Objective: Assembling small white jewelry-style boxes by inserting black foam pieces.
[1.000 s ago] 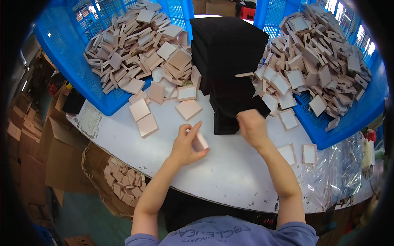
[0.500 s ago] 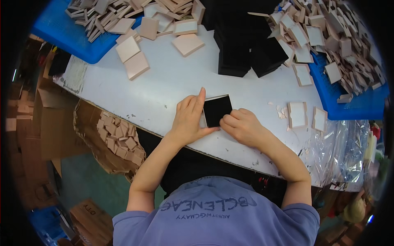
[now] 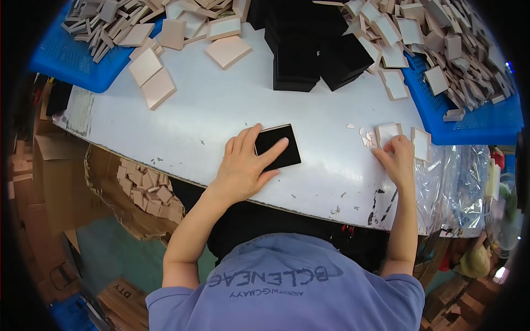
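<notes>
Near the frame's centre the left hand lies flat, fingers spread, pinning the black square to the white table. The right hand, well apart toward the right, fingertips a pale tile; that tile lies right of the square.

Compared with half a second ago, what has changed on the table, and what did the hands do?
The right hand left the black square tray and moved right to the small pink-framed white card near the table edge, now touching it. The left hand stayed, pressing on the black tray, which did not move. The stack of black trays and blue crates are unchanged.
</notes>
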The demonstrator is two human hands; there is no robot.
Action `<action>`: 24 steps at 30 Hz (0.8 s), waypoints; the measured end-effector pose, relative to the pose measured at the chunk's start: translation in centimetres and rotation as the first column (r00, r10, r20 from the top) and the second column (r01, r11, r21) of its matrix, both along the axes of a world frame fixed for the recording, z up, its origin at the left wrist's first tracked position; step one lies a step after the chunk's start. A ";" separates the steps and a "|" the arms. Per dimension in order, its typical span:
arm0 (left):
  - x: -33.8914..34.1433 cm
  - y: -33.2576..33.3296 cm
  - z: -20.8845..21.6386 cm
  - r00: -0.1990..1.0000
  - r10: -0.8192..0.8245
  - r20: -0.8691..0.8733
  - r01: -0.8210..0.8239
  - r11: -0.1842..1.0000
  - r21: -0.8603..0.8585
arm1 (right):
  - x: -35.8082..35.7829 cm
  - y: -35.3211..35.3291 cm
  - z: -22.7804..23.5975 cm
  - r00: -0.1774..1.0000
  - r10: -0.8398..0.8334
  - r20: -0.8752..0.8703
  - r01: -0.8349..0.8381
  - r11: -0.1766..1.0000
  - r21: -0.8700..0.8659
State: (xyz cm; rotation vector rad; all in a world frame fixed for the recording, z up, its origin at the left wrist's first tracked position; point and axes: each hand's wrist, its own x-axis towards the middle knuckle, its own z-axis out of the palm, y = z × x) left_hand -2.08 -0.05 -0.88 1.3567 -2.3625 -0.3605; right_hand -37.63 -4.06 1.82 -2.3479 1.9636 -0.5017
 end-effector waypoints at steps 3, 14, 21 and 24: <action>0.0 0.3 -0.1 0.995 -0.037 0.097 0.040 0.999 -0.036 | -0.1 0.1 0.1 0.983 -0.125 0.134 0.109 0.986 0.122; -0.2 1.0 -0.2 0.997 -0.054 0.056 0.050 0.996 0.079 | 7.5 0.2 4.0 0.537 0.206 0.818 -0.330 0.944 -0.021; 0.5 1.1 -0.1 0.992 -0.124 0.022 0.123 0.992 0.032 | 8.0 0.5 4.9 0.587 0.436 0.682 -0.424 0.884 -0.200; 0.6 1.2 -0.2 0.987 -0.148 0.059 0.145 0.988 0.051 | 8.3 1.2 5.8 0.630 0.475 0.614 -0.431 0.872 -0.232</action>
